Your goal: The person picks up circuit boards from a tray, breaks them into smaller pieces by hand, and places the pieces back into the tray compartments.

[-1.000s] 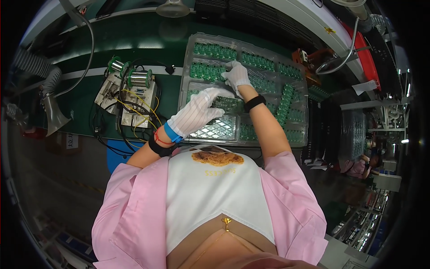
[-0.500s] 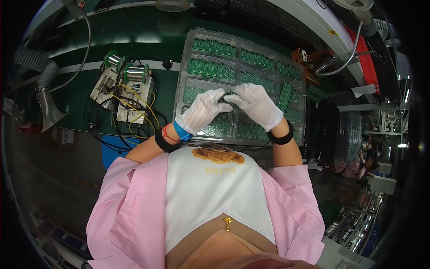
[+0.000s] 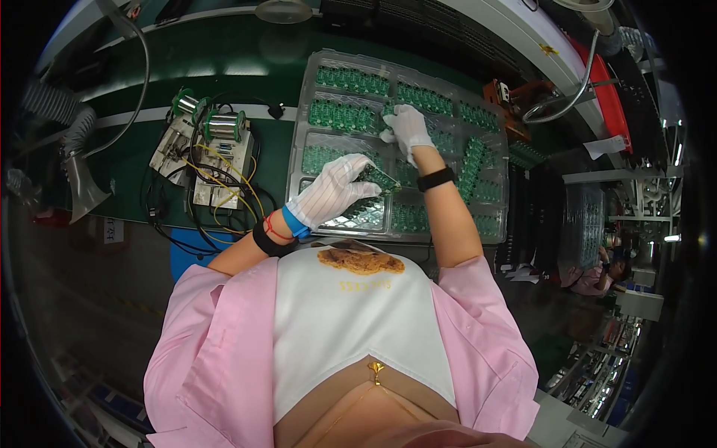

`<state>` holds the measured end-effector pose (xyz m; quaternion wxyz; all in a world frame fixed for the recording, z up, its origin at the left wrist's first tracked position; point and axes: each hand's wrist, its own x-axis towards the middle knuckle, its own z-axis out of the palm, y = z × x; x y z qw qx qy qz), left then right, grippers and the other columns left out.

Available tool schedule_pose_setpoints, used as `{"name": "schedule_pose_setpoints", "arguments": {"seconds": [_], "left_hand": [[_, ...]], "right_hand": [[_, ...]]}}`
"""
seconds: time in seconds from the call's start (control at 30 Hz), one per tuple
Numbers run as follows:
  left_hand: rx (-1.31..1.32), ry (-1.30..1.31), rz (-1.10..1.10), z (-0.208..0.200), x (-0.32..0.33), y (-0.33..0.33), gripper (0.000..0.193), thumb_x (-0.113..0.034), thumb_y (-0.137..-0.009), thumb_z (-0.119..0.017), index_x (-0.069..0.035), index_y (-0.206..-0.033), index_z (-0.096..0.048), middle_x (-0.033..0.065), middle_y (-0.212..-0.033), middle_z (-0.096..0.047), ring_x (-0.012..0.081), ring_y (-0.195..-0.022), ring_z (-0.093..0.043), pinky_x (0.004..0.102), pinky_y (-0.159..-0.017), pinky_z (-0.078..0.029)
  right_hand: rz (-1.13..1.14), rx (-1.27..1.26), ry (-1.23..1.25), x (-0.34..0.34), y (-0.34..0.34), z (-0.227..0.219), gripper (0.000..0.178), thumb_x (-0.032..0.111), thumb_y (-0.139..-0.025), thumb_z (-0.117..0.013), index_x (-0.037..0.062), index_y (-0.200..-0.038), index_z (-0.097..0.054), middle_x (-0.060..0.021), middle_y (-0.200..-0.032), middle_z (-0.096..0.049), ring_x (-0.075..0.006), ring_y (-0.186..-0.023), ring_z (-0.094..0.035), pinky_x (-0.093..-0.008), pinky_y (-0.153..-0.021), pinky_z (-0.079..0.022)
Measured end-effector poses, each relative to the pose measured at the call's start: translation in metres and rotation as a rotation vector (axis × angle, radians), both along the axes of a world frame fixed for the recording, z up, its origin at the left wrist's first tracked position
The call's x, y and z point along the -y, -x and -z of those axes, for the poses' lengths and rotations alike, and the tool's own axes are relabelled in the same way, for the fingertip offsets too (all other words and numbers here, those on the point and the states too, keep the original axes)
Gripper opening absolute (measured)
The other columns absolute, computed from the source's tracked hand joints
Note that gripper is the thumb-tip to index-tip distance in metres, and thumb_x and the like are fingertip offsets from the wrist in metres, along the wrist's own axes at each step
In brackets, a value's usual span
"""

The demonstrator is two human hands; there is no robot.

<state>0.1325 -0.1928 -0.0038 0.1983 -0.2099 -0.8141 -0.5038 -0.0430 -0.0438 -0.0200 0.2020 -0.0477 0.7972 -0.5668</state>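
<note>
Both my hands wear white striped gloves. My left hand [image 3: 337, 190] is closed around a few small green circuit boards [image 3: 382, 178], which stick out past its fingertips over the near part of a clear plastic tray [image 3: 297, 160]. Farther off, above the tray's middle column, my right hand [image 3: 410, 130] has its fingers drawn together at a green circuit board [image 3: 388, 110]; the fingers partly cover it. Rows of similar boards [image 3: 342, 114] fill the tray's compartments. A near compartment under my left hand is partly hidden.
Left of the tray stand two solder wire spools [image 3: 226, 125] on worn white boxes with tangled black and yellow cables [image 3: 224, 175]. A fume hose with a funnel [image 3: 84, 179] hangs at the far left. An orange device [image 3: 499, 94] sits beyond the tray's right side.
My hands were together over the tray. My right hand has moved away and farther up the tray, while my left stays near its place, now showing the boards it holds.
</note>
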Motion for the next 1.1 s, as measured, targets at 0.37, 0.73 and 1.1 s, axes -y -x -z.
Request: {"name": "schedule_pose_setpoints", "arguments": {"seconds": [0.37, 0.73, 1.1], "left_hand": [[0.229, 0.031, -0.049, 0.009, 0.009, -0.002, 0.038, -0.025, -0.079, -0.068, 0.000, -0.103, -0.054, 0.0180, -0.088, -0.055, 0.0355, -0.079, -0.053, 0.0396, -0.072, -0.043], [-0.006, -0.022, -0.108, 0.016, 0.001, -0.006, 0.032, -0.024, -0.081, -0.066, -0.001, -0.099, -0.055, 0.0125, -0.083, -0.055, 0.0322, -0.078, -0.054, 0.0401, -0.068, -0.043], [-0.011, 0.172, 0.092, -0.004, 0.018, 0.003, 0.031, -0.024, -0.080, -0.065, -0.007, -0.103, -0.057, 0.0120, -0.085, -0.052, 0.0310, -0.082, -0.054, 0.0373, -0.071, -0.042]], "right_hand": [[-0.129, -0.452, -0.802, 0.028, -0.003, -0.006, 0.043, 0.023, -0.075, -0.070, 0.0044, -0.112, -0.057, -0.0189, -0.096, -0.066, -0.0359, -0.094, -0.062, -0.0411, -0.080, -0.051], [-0.691, -0.618, -0.371, -0.011, -0.092, -0.102, 0.028, 0.024, -0.083, -0.063, 0.0024, -0.101, -0.062, -0.0110, -0.077, -0.061, -0.0286, -0.072, -0.059, -0.0351, -0.067, -0.046], [-0.168, 0.143, 0.227, -0.019, -0.021, -0.046, 0.020, 0.012, -0.081, -0.063, 0.0008, -0.097, -0.058, -0.0073, -0.070, -0.054, -0.0239, -0.052, -0.051, -0.0318, -0.050, -0.044]]}}
